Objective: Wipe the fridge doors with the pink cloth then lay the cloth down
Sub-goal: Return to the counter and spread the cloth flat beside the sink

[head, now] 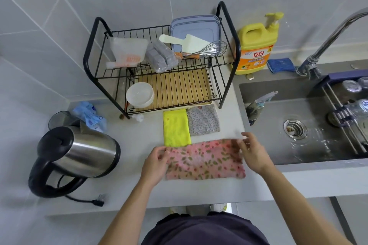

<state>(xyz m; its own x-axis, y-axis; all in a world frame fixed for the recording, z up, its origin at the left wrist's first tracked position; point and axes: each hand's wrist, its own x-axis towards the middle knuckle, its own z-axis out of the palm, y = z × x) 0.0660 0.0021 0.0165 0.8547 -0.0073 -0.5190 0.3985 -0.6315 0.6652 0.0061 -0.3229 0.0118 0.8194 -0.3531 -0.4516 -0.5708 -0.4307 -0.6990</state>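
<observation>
The pink cloth (205,160), printed with green leaves and red dots, lies spread flat on the white counter (139,141) near its front edge. My left hand (154,162) pinches the cloth's far left corner. My right hand (252,151) pinches its far right corner. Both forearms reach in from the bottom of the view. No fridge door is in view.
A yellow cloth (176,127) and a grey flowered cloth (203,120) lie just behind the pink one. A black dish rack (159,61) stands further back, a steel kettle (77,155) at the left. The sink (298,125), a faucet (326,40) and a yellow detergent bottle (256,47) are at the right.
</observation>
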